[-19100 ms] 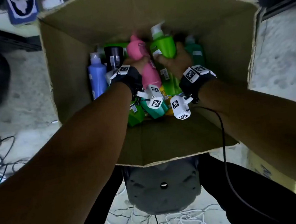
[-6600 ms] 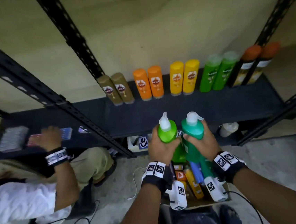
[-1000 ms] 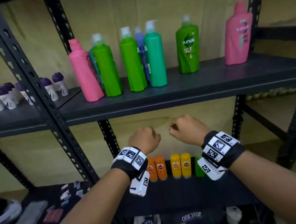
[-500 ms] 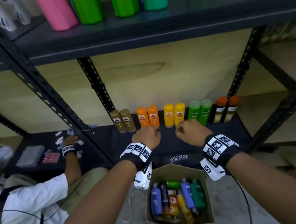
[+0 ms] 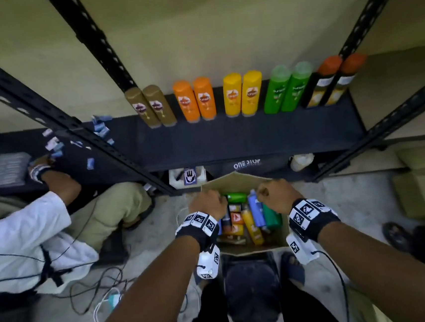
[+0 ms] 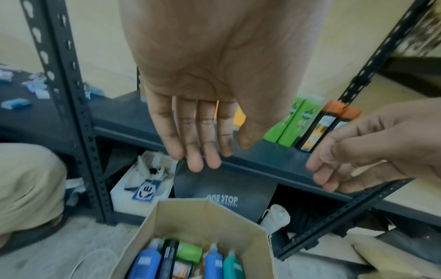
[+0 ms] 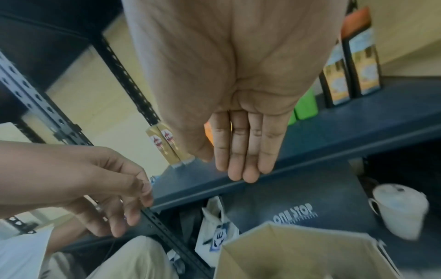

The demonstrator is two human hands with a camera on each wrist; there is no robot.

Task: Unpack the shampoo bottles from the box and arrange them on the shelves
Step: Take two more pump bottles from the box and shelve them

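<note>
Both hands hung above the open box [image 5: 239,177], holding nothing: left hand [image 5: 206,204] and right hand [image 5: 277,193] with fingers loosely extended. Bottles [image 5: 256,211] lay inside the box. Farther off, paired bottles [image 5: 242,94] stood on the shelf [image 5: 230,141].
</note>
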